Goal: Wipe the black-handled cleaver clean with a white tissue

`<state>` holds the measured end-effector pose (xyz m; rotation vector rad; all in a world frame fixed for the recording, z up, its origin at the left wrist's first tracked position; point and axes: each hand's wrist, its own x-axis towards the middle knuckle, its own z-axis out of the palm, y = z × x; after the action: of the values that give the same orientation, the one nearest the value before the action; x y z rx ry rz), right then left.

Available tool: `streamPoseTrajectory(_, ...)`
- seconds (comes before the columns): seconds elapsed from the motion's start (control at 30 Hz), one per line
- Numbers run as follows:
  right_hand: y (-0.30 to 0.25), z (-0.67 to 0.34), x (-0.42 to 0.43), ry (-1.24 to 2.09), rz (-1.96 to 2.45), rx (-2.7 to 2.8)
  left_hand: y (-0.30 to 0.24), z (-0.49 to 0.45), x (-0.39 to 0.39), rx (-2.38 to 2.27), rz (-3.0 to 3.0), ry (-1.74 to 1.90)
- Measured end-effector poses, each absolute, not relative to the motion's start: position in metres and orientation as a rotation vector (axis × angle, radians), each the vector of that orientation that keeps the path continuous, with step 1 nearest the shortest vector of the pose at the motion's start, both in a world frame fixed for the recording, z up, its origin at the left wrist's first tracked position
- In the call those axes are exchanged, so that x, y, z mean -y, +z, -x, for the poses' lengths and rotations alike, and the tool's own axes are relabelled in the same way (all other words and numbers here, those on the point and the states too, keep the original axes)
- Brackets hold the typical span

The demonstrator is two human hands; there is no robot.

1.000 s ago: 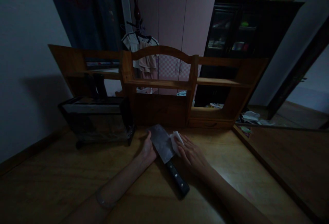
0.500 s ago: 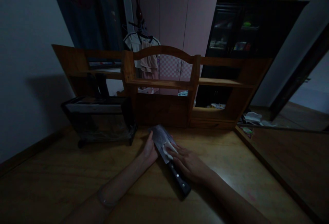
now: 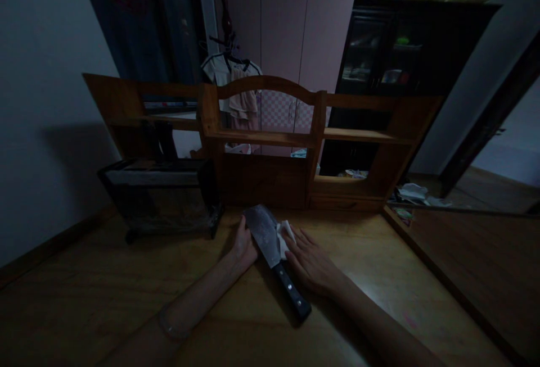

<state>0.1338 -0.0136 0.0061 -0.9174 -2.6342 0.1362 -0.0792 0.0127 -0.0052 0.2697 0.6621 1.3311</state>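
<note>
A cleaver with a broad grey blade and a black riveted handle lies slantwise before me, its handle pointing toward my lower right. My left hand grips the blade from its left side, thumb along the edge nearest it; the other fingers are hidden beneath. A crumpled white tissue sits at the blade's right edge. Over it my right hand presses with its fingers, holding the tissue against the cleaver. The handle is free of both hands.
A black knife block with dark handles sticking up stands on the wooden table at left. Behind runs a low wooden shelf unit. Farther back are a pink wardrobe and a black cabinet.
My right hand has slid the tissue rightward, from the middle of the blade to its right edge. More of the blade shows. The left hand keeps its hold.
</note>
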Motion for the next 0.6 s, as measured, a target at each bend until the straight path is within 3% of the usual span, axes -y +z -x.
streamPoseTrajectory(0.6, 0.0086, -0.1334, 0.0093, -0.019, 1.054, 2.424, -0.0029, 0.0756, -0.0111, -0.62, -0.354, 1.265)
